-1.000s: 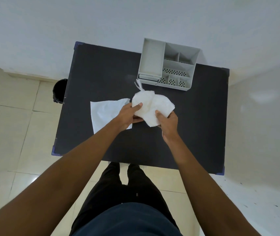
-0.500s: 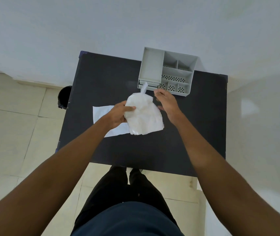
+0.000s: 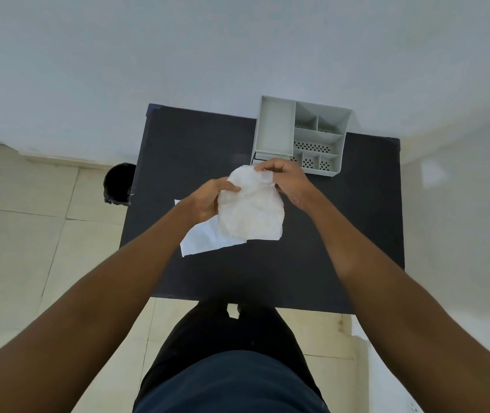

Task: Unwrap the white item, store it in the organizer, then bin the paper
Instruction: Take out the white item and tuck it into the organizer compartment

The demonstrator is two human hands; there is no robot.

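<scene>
I hold a crumpled white wrapped bundle (image 3: 251,208) above the middle of the black table (image 3: 342,234). My left hand (image 3: 208,199) grips its left side. My right hand (image 3: 285,180) pinches its top end, just in front of the organizer. What is inside the wrapping is hidden. A flat sheet of white paper (image 3: 205,239) lies on the table under the bundle, partly covered by it and my left hand. The grey organizer (image 3: 276,129) with several compartments stands at the table's back edge against the wall.
A black bin (image 3: 118,183) stands on the tiled floor by the table's left edge. White walls close in behind and to the right of the table. My legs are at the table's front edge.
The bundle has been turned upright and lifted toward the organizer. My right hand moved from its lower edge up to its top end. My left hand stays on its left side.
</scene>
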